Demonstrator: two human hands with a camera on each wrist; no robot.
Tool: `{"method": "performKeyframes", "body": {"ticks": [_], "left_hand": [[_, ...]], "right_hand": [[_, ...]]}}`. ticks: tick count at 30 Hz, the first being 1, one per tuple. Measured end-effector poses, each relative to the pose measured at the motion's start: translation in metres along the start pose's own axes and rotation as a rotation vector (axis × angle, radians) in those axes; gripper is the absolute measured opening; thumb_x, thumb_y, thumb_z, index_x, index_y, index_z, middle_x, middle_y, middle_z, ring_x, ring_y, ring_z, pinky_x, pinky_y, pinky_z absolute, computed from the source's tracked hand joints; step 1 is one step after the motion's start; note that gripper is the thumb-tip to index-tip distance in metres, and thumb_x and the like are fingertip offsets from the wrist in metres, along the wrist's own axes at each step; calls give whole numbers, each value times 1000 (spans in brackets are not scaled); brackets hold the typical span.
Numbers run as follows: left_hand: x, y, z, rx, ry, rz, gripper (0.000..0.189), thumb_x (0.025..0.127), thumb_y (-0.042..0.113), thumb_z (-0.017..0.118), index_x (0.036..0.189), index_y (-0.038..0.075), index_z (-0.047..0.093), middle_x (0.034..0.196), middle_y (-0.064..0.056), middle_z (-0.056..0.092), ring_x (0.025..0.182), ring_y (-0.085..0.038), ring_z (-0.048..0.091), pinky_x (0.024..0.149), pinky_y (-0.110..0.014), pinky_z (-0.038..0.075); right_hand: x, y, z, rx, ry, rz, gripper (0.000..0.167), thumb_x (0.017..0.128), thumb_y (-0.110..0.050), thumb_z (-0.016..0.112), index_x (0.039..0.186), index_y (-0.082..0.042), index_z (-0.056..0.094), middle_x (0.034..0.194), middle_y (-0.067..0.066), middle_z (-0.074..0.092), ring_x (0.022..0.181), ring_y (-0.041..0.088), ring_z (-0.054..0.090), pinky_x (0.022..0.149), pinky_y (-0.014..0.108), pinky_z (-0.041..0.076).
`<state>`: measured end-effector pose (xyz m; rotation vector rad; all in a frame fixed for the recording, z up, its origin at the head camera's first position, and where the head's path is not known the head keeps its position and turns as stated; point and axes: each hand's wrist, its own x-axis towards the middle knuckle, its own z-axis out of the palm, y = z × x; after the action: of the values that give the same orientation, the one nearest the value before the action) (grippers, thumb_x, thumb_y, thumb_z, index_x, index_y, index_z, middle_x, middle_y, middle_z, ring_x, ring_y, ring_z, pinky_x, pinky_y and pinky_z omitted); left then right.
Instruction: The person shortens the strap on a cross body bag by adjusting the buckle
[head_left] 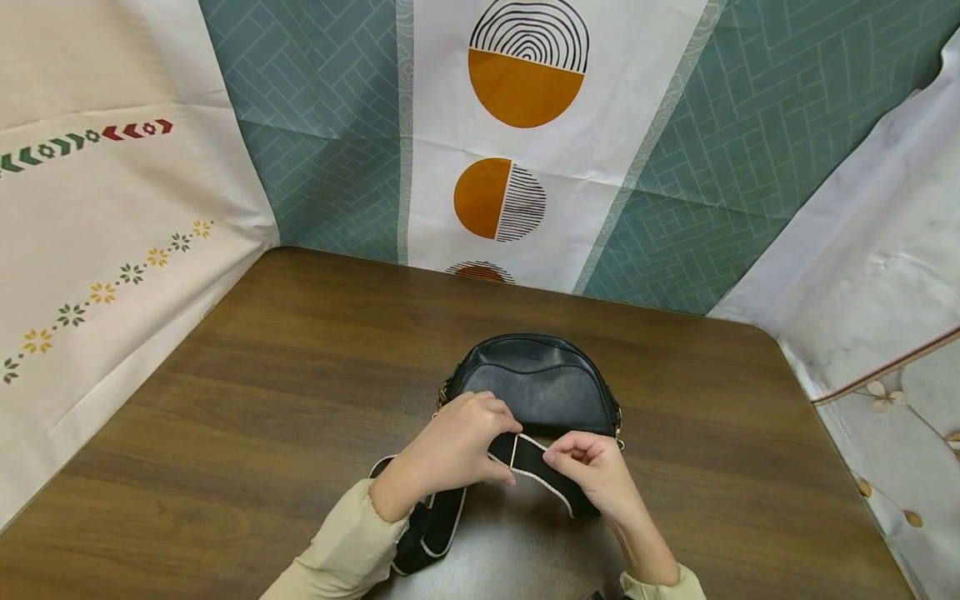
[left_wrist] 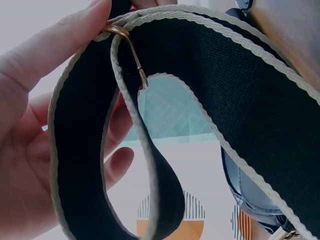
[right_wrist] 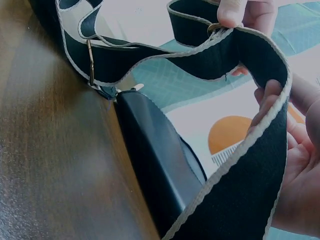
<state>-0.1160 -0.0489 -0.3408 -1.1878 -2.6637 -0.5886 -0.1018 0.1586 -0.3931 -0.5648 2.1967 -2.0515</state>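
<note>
A black half-round handbag (head_left: 534,387) lies on the table, with gold clips at both ends. Its wide black strap (head_left: 551,482), edged in cream braid, is raised in front of it. My left hand (head_left: 465,437) pinches the strap at a thin gold slider buckle (left_wrist: 131,50); the left wrist view shows the strap looping through it. My right hand (head_left: 596,471) pinches the strap a little to the right of the buckle. In the right wrist view the strap (right_wrist: 240,185) hangs down from these fingers, and a second gold buckle (right_wrist: 91,62) sits farther along it.
The brown wooden table (head_left: 225,400) extends around the bag. Patterned cloth (head_left: 322,125) hangs at the back, with a white cloth (head_left: 112,275) on the left and a pale floral one (head_left: 892,317) on the right. Slack strap (head_left: 435,533) lies below the left forearm.
</note>
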Motion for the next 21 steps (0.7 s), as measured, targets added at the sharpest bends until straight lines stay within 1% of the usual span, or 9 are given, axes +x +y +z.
{"method": "performKeyframes", "body": {"ticks": [6,9,12,16,18,21], "left_hand": [[2,3,1,-8,-26,-3,46,58,36,81,92,7,70,86,2,63,82,-14,57,75,-26,43],[3,4,2,1,-26,-5,47,58,36,81,92,7,70,85,2,63,82,-14,57,74,-27,43],[3,5,2,20,-28,-14,46,57,37,81,91,8,70,85,2,63,82,-14,57,72,-27,43],[3,5,3,25,-31,-17,46,57,37,81,91,8,70,84,3,63,81,-14,57,70,-27,43],[3,6,3,24,-26,-7,46,57,38,81,90,9,70,84,3,63,81,-13,56,70,-27,43],[4,7,3,23,-19,6,46,56,38,82,90,9,70,83,3,62,80,-13,56,71,-27,43]], "right_hand": [[1,-4,6,-86,31,-54,6,75,11,60,70,8,59,59,-4,58,49,3,48,44,20,42],[1,-4,8,-105,39,-66,6,76,9,61,71,5,60,59,-4,58,49,4,49,44,21,43],[1,-3,8,-66,33,-63,5,79,8,59,74,9,59,62,-4,59,53,4,52,48,20,44],[1,-1,7,19,2,-37,10,83,7,55,82,17,56,69,-4,62,61,6,56,54,20,47],[2,0,8,34,-9,-35,12,84,6,54,84,18,55,72,-4,63,64,6,57,56,21,48],[4,1,12,23,1,-45,12,84,5,55,84,18,56,73,-5,63,65,5,57,59,20,47]]}}
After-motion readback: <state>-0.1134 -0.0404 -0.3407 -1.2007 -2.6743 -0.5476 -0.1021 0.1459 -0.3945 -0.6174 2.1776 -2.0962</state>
